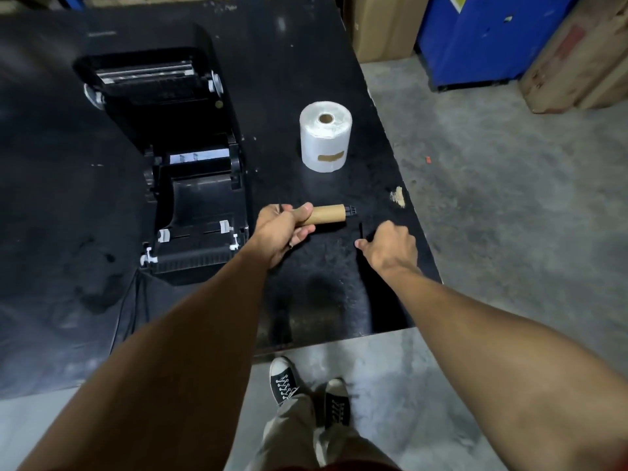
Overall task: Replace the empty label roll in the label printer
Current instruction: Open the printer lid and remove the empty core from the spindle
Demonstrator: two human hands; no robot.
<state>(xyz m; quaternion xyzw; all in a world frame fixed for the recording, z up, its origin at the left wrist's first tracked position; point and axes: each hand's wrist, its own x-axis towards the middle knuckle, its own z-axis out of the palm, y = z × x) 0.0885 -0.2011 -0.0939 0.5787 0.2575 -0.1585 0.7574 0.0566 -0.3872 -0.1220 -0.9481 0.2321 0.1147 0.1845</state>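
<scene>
- The desk (51, 198), a dark and scuffed surface, carries everything; its right edge borders a bare concrete floor.
- The label printer (190, 185) sits at the left of the desk with its lid swung fully up and back. The roll bay is seen to be empty, so the old roll is judged already lifted out.
- The new label roll (325, 136), white and full, stands on end to the right of the printer, well apart from both hands and untouched.
- The left hand (280, 234) is wrapped around the left end of the empty cardboard core (324, 215), which is held level above the desk; a black spindle end (351, 212) protrudes from the core's right end.
- The right hand (390, 248) is curled near the desk's right edge on a thin black flat part (361, 230), apparently a guide plate pulled off the spindle; the exact grip cannot be made out.
- The step in hand is judged to be stripping the spindle from the spent core. Next, the spindle would need to be drawn out, the core set aside, and the spindle threaded through the new roll's centre hole before seating in the bay.
</scene>
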